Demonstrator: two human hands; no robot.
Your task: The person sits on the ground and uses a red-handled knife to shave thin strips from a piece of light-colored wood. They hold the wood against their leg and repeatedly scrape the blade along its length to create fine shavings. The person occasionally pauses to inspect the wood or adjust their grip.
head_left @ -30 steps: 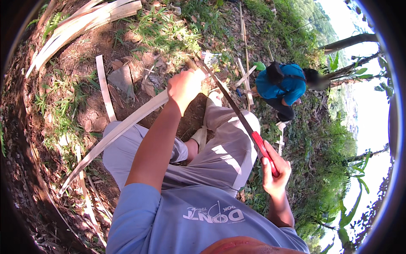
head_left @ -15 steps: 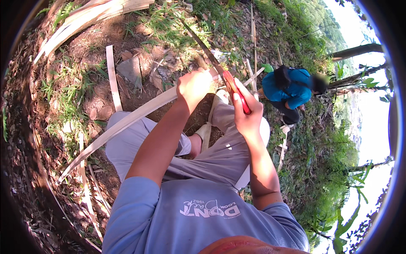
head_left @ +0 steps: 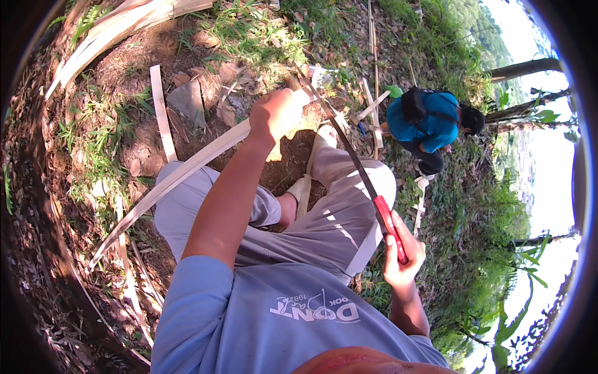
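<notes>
My left hand [head_left: 278, 116] is closed round a long pale wooden strip [head_left: 193, 163], near its far end. The strip slants down to the left, across my thigh. In my right hand [head_left: 405, 254] is the red handle of a pruning saw [head_left: 352, 154] with a long, dark, slightly curved blade. The blade runs up and left from the handle, and its tip section crosses the strip's end just beyond my left fist. Whether the teeth are in the wood I cannot make out.
A bundle of pale strips [head_left: 118, 34] lies at upper left. One short strip [head_left: 163, 112] rests beside a flat stone [head_left: 188, 103]. To the right, a person in a blue shirt [head_left: 439, 121] bends near more strips [head_left: 374, 115]. My legs [head_left: 336, 206] are just below the work.
My right hand has drawn the saw back down and to the right, so the blade's tip part now lies at the strip's end. My left hand has shifted slightly left.
</notes>
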